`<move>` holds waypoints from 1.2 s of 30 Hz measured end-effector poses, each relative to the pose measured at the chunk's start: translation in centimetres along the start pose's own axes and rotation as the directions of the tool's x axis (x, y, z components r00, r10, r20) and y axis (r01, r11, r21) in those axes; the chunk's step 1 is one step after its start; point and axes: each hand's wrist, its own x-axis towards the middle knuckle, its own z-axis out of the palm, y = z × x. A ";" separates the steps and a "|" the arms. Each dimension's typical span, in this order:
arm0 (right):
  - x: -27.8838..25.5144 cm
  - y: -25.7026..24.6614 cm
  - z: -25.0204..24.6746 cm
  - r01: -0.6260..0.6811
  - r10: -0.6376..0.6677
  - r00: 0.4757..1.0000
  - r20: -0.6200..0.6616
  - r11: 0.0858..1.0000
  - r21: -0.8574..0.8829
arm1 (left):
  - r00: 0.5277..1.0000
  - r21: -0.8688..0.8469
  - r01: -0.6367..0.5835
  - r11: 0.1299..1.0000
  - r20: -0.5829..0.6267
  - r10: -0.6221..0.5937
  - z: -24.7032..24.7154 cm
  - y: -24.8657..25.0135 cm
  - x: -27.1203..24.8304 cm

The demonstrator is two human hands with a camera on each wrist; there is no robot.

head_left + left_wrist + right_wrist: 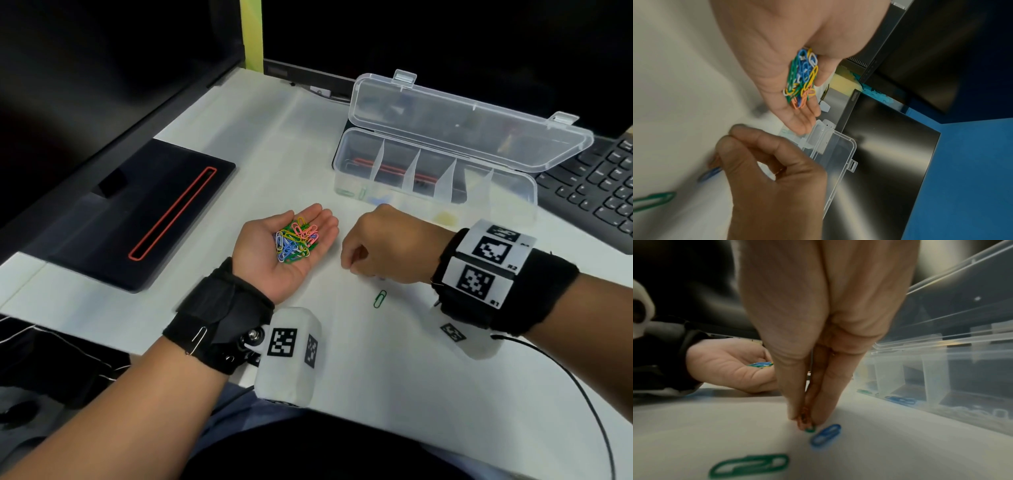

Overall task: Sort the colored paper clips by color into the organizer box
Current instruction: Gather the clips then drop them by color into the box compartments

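Many mixed-color paper clips (pixel 296 240) lay heaped in the flat, palm-up left hand (pixel 286 247). At its three o'clock, the right hand (pixel 387 247) pinched a green clip (pixel 810 429) against the table (pixel 394 359), a blue clip (pixel 826 436) just beside. The open organizer box (pixel 442 178) sat at one o'clock.

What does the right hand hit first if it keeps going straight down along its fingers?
The right hand points down; its fingertips are already at the white table, on a small green clip. That comes first; the blue clip lies just beside.
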 end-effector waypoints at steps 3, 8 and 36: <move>-0.3 0.0 0.3 -0.002 0.001 1.000 -0.025 0.999 -0.049 | 1.000 0.004 0.003 1.000 0.004 -0.003 0.0 -0.3 -0.2; -0.8 1.0 -0.2 -0.067 0.068 0.994 -0.081 0.998 0.016 | 1.000 0.015 0.022 1.000 0.007 -0.022 0.1 -1.0 -0.3; -6.1 1.7 1.7 -0.204 0.204 0.979 0.010 0.977 0.063 | 0.998 0.043 0.066 0.997 0.008 -0.067 2.5 -2.2 1.7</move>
